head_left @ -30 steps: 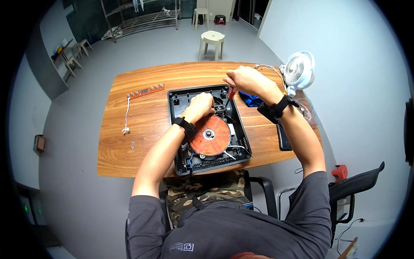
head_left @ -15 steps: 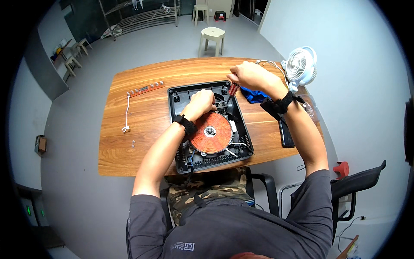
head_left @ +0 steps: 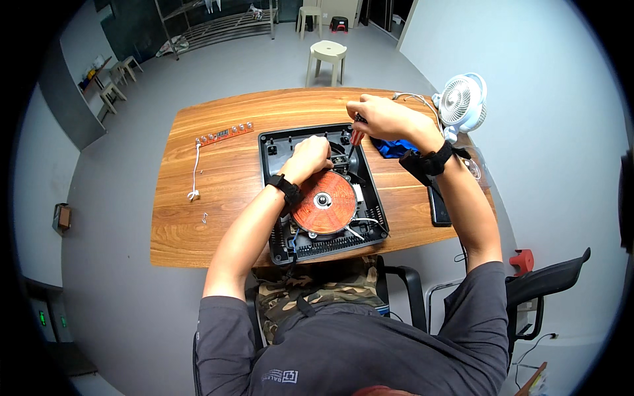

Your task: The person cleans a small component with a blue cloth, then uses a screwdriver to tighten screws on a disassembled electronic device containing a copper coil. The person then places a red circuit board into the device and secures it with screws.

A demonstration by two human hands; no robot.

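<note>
An opened induction cooker with a black shell (head_left: 265, 173) lies on the wooden table in front of me. Its round copper-coloured coil (head_left: 333, 212) has a pale centre and white leads at the near side. My right hand (head_left: 382, 117) is closed round the red and black handle of a screwdriver (head_left: 356, 137), whose shaft points down into the shell's far right part, beside a small circuit part. My left hand (head_left: 310, 157) reaches in just beyond the coil, fingers curled down at that same part; what its fingertips grip is hidden.
On the table's left lies an orange circuit strip (head_left: 224, 134) with a white cable (head_left: 197, 173) and small screws (head_left: 205, 217). To the right are a blue cloth (head_left: 391, 148), a black phone (head_left: 438, 206) and a white fan (head_left: 459, 100). A stool (head_left: 328, 50) stands beyond the table.
My right fingers have shifted slightly on the screwdriver's handle, and the tool stands a little more upright. My left hand stays at the same spot.
</note>
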